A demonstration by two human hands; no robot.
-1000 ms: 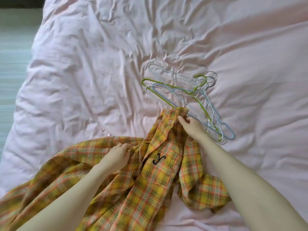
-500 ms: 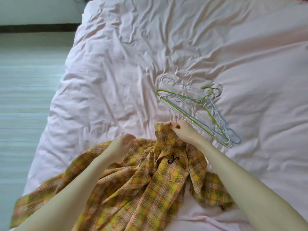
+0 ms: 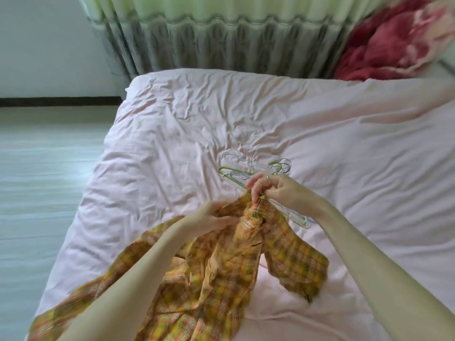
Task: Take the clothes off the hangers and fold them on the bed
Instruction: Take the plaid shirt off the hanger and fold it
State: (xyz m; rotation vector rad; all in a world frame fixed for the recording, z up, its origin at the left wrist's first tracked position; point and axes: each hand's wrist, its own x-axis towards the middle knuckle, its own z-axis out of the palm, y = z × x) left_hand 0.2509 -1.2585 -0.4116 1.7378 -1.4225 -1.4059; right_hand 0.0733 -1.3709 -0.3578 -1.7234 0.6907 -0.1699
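Note:
A yellow and orange plaid shirt (image 3: 221, 279) hangs bunched above the pink bed sheet (image 3: 172, 143), lifted by its collar end. My right hand (image 3: 273, 190) pinches the top of the collar with curled fingers and wears a ring. My left hand (image 3: 209, 217) grips the shirt fabric just left of and below the right hand. The shirt's lower part trails toward the near left edge of the bed. Several bare wire hangers (image 3: 236, 173), green, blue and white, lie in a pile on the sheet right behind my right hand, partly hidden by it.
The bed's left edge drops to a pale floor (image 3: 37, 180). Grey-green curtains (image 3: 221, 40) hang behind the head of the bed. A red and pink blanket (image 3: 394, 45) is heaped at the far right corner.
Both hands have lifted the shirt's collar end up off the sheet and drawn closer together. The view has tilted up, bringing the curtains and red blanket into sight.

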